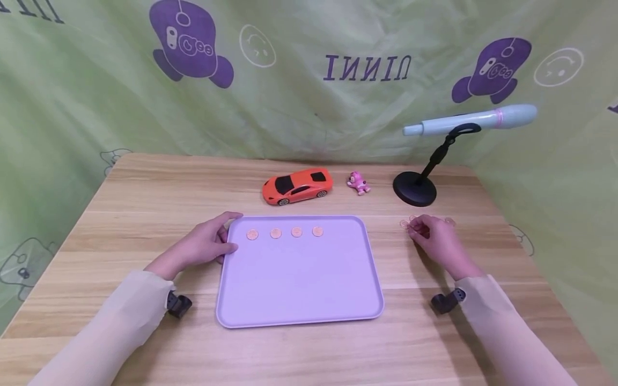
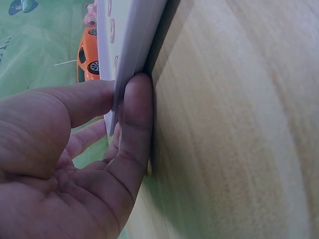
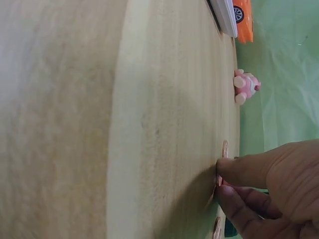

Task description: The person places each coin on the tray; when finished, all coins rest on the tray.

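Note:
A lilac tray (image 1: 299,279) lies on the table with a row of several copper-coloured coins (image 1: 296,231) along its far side. My left hand (image 1: 205,241) grips the tray's left rim. In the left wrist view, the thumb (image 2: 92,99) is on the upper side and a finger (image 2: 137,107) is tucked under the rim. To the right of the tray, my right hand (image 1: 436,238) is down at a loose group of similar coins (image 1: 404,224). Its thumb and finger pinch a coin (image 3: 218,178) at the tabletop, partly covered by the fingertips.
Behind the tray stand an orange toy car (image 1: 299,186) and a small pink figurine (image 1: 358,183). A pale blue microphone (image 1: 468,122) rests on a black stand (image 1: 415,188) beyond my right hand. A green printed curtain (image 1: 299,118) hangs behind the wooden table (image 1: 145,187).

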Motion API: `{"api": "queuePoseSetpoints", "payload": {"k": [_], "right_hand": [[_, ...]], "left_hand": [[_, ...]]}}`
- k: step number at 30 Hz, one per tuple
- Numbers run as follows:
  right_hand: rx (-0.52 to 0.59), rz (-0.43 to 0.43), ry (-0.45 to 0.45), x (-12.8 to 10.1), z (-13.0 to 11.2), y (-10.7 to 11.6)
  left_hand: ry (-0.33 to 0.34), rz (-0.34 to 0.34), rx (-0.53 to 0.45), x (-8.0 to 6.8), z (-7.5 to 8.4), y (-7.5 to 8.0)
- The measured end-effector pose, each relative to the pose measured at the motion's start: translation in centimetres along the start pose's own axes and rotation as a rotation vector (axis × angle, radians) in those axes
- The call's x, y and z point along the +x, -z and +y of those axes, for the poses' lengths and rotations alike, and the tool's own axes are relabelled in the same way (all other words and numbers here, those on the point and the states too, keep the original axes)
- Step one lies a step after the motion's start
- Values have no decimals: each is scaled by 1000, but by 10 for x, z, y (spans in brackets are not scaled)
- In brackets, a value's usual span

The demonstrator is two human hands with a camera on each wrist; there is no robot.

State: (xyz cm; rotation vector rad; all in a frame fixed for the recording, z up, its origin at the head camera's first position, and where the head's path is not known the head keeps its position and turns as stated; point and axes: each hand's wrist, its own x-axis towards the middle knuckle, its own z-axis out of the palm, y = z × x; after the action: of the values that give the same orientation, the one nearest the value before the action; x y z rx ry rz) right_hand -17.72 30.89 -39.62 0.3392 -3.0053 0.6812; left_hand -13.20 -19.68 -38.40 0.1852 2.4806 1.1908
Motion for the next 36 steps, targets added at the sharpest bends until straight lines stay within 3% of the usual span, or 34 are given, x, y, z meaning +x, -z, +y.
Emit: {"api": "queuePoseSetpoints", "payload": {"k": [10, 16, 27, 36], "right_hand": [[4, -11, 10, -2, 0, -1], [-21, 27, 32, -5, -1, 0], [34, 92, 61, -3, -5, -2], [243, -5, 74, 15, -38, -7]], "left_hand": [[-8, 6, -5, 0, -3, -2], [-11, 5, -7, 1, -4, -2], [-20, 11, 3, 2, -5, -1], [0, 6, 4, 3, -5, -1]]}}
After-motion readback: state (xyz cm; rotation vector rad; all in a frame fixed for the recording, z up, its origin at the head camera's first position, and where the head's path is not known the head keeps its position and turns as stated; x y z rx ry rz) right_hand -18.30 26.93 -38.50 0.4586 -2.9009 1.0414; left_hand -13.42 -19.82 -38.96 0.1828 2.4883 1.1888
